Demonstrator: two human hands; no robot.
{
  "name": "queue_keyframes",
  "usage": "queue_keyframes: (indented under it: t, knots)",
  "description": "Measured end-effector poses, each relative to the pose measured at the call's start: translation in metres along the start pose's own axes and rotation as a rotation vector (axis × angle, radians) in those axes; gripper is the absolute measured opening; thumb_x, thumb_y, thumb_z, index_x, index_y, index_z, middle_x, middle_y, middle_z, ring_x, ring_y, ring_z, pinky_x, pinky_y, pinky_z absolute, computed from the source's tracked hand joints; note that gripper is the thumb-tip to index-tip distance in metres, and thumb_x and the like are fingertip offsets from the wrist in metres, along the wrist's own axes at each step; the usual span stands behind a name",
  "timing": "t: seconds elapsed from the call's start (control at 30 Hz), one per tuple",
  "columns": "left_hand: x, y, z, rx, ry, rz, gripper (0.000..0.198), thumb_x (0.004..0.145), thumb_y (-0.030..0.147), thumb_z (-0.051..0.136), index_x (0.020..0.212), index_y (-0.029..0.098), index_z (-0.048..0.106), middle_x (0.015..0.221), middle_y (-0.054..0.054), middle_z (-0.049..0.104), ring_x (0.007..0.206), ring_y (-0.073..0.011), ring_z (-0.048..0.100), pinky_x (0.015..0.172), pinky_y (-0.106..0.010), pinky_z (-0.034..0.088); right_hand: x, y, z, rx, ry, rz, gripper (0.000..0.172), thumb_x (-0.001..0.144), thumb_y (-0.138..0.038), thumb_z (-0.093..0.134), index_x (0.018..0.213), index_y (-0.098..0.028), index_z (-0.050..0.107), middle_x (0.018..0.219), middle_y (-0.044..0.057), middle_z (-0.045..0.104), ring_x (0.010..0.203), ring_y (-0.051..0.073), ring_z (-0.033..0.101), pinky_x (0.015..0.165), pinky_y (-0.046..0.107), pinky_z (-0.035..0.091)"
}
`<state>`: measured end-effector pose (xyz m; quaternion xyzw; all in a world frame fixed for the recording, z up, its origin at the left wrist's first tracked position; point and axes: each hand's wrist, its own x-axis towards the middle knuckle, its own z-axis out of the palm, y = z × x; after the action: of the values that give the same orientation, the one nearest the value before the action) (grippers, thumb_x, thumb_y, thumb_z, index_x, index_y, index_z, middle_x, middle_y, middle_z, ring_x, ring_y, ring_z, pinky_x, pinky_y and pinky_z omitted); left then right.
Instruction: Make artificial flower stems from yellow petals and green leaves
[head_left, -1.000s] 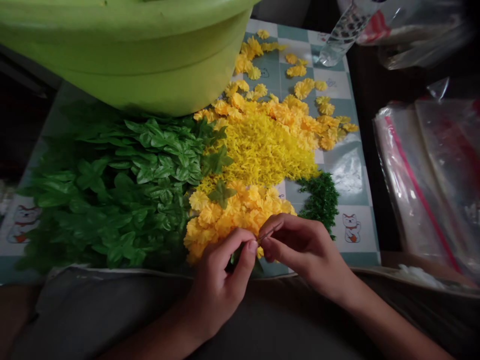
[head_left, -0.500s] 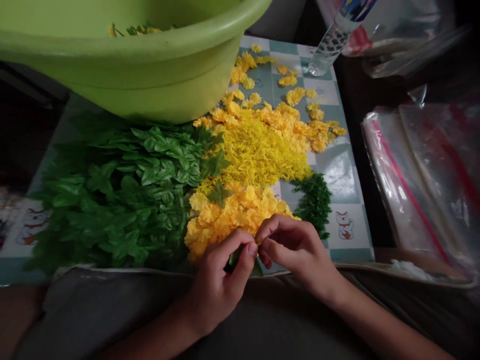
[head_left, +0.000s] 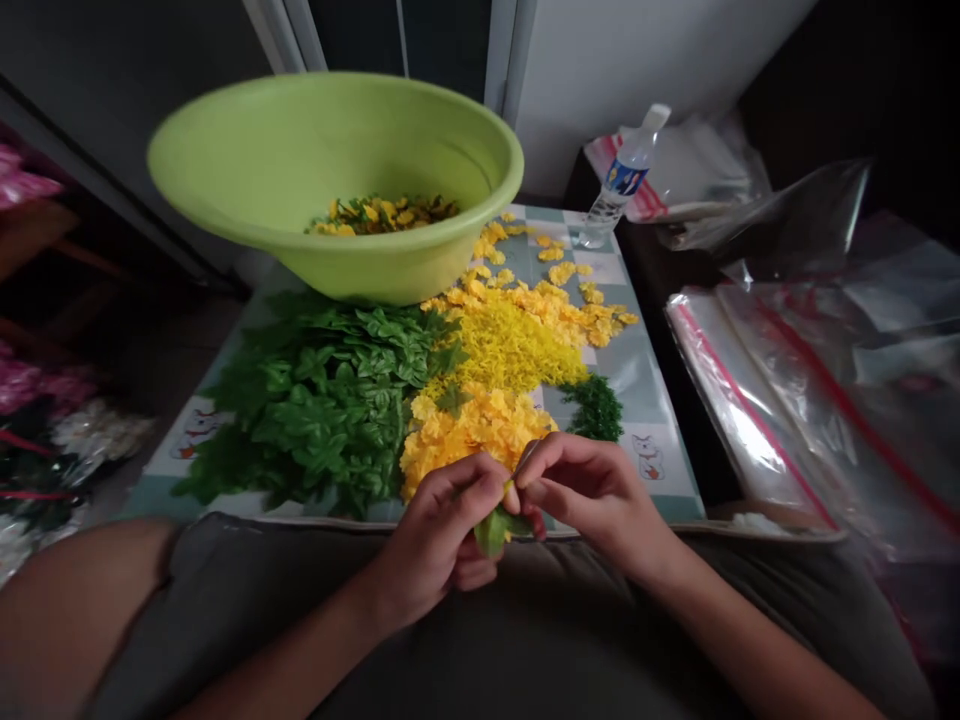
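Left hand [head_left: 439, 530] clenched, fingers curled around the base of a green artificial leaf [head_left: 493, 532], which hangs at 6 o'clock from the hands. A small yellow piece [head_left: 508, 486] sits at the leaf's top, between the hands. Right hand [head_left: 592, 500] grasps a thin metal pin [head_left: 528, 456] between thumb and fingertips, its lower end at the yellow piece; whether it passes through cannot be told.

Checkered cat-print mat [head_left: 637, 370] lies ahead. On it: orange-yellow blossoms [head_left: 472, 440] at 12, just beyond the hands; fine yellow petals [head_left: 510, 345] behind them; a heap of green leaves [head_left: 322, 400] at 10; dark green sprigs [head_left: 595, 408] at 1. Lime-green basin [head_left: 375, 270] holding mixed pieces at 12, water bottle [head_left: 622, 175] at 1, zip bags [head_left: 757, 400] at 2.
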<state>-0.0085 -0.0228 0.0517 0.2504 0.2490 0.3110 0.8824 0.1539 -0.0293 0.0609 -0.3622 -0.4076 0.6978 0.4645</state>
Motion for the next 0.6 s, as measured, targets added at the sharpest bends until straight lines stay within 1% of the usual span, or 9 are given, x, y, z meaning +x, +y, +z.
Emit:
queue_keyframes:
  t: [0.07,0.13,0.2,0.37,0.47,0.6]
  knots:
    - [-0.009,0.0,0.01,0.022,0.046,0.0,0.025,0.081,0.04,0.064,0.069,0.019,0.058,0.046,0.009,0.042,0.032,0.0,0.015,0.03,-0.01,0.016,-0.009,-0.006,0.007,0.023,0.002,0.01,0.004,0.077,-0.021,0.07,0.078,-0.018,0.069,0.069,0.0,0.066,0.054,0.008,0.057,0.051,0.02,0.05]
    - [-0.018,0.0,0.019,0.035,0.072,0.01,0.025,0.08,0.04,0.065,0.068,0.02,0.058,0.044,0.01,0.036,0.033,-0.0003,0.015,0.031,-0.011,0.015,-0.018,-0.01,0.015,0.074,-0.007,0.006,0.004,0.078,-0.022,0.07,0.078,-0.018,0.069,0.071,0.0,0.066,0.054,0.008,0.057,0.051,0.02,0.049]
    - [-0.027,-0.002,0.026,0.037,0.069,0.039,0.025,0.081,0.041,0.065,0.068,0.02,0.059,0.044,0.011,0.03,0.033,-0.0006,0.014,0.032,-0.011,0.016,-0.027,-0.014,0.023,0.129,-0.021,0.003,0.005,0.077,-0.022,0.07,0.076,-0.018,0.068,0.071,0.0,0.066,0.054,0.007,0.057,0.05,0.02,0.048]
    - [-0.044,-0.011,0.039,0.037,0.03,0.096,0.022,0.083,0.038,0.063,0.07,0.021,0.06,0.043,0.011,0.029,0.033,-0.0006,0.015,0.032,-0.01,0.018,-0.045,-0.02,0.039,0.245,-0.032,0.034,0.008,0.075,-0.02,0.068,0.07,-0.017,0.063,0.064,-0.001,0.06,0.05,0.006,0.052,0.048,0.018,0.046]
    - [-0.05,-0.016,0.046,0.048,0.032,0.103,0.023,0.082,0.039,0.064,0.069,0.021,0.057,0.041,0.012,0.026,0.032,-0.0006,0.013,0.031,-0.01,0.017,-0.051,-0.018,0.043,0.343,-0.038,0.047,0.008,0.073,-0.021,0.064,0.068,-0.017,0.059,0.06,-0.002,0.055,0.048,0.007,0.048,0.045,0.016,0.042]
    - [-0.057,-0.02,0.052,0.097,0.069,0.125,0.028,0.079,0.043,0.065,0.068,0.021,0.053,0.04,0.013,0.025,0.031,-0.0011,0.012,0.03,-0.012,0.014,-0.052,-0.007,0.046,0.485,-0.039,0.062,0.008,0.069,-0.023,0.061,0.066,-0.018,0.056,0.056,-0.004,0.048,0.045,0.006,0.04,0.041,0.015,0.036]
